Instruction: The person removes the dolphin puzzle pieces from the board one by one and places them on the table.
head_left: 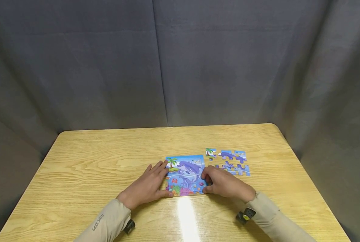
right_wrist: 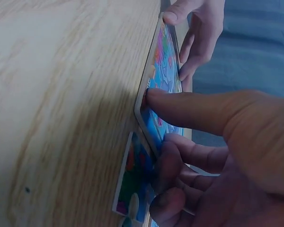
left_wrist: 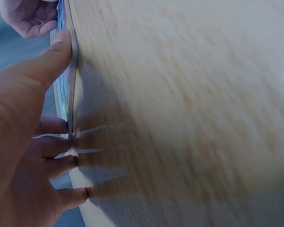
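A dolphin jigsaw puzzle in a flat tray (head_left: 185,156) lies on the table before me. My left hand (head_left: 148,185) rests at its left side, fingers spread along the edge and thumb on the near left corner. At the near right corner my right hand (head_left: 226,183) pinches a blue corner puzzle piece (head_left: 198,187) between thumb and bent index finger, down against the tray. The right wrist view shows the thumb over that corner and the other fingers curled beside the tray. In the left wrist view the left fingertips touch the tray's edge.
Several loose puzzle pieces (head_left: 227,154) lie right of the tray in two rough rows, one with a palm tree (head_left: 210,152). Another loose piece (right_wrist: 132,184) lies flat beside the tray under the right hand. Grey curtains (head_left: 107,67) hang behind the wooden table (head_left: 92,161).
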The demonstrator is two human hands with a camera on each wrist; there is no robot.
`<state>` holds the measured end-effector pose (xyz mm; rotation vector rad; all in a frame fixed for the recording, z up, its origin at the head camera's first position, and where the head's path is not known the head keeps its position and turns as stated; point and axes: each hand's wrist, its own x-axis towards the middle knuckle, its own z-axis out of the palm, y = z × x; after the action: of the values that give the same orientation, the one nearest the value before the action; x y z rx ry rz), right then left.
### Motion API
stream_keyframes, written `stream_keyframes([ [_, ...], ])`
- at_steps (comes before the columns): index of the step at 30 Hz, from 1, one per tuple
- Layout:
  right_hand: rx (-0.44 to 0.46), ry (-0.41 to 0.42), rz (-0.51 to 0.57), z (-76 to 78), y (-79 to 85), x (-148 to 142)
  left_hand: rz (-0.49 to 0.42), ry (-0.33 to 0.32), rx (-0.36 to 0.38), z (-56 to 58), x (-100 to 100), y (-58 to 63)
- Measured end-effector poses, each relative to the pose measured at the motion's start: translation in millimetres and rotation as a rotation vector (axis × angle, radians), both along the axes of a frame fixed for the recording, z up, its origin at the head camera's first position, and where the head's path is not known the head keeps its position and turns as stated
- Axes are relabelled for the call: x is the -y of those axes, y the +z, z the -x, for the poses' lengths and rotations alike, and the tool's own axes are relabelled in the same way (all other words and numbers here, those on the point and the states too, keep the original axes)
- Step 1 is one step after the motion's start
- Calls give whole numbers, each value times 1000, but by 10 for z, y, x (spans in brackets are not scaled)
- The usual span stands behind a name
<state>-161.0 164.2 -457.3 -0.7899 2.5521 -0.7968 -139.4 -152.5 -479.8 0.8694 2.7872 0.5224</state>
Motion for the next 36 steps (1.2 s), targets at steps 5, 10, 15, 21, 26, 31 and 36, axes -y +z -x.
stream_keyframes([
  [5,1,-12,14,8,2,12,4,5,3,5,1,-8],
  [10,43,-22,85,14,10,7,1,12,10,2,3,-14],
  [15,66,-21,146,1,56,-82,-6,14,18,-4,1,-11],
  [21,62,-49,175,-22,162,-309,-1,16,18,-7,-12,-4],
  [26,27,-136,169,-8,243,-551,-2,14,17,-9,-12,-5],
  [31,-16,-220,162,12,269,-805,-8,14,15,-10,-8,-12],
  [36,-44,-270,166,28,246,-1069,-12,11,8,-9,-8,-19],
])
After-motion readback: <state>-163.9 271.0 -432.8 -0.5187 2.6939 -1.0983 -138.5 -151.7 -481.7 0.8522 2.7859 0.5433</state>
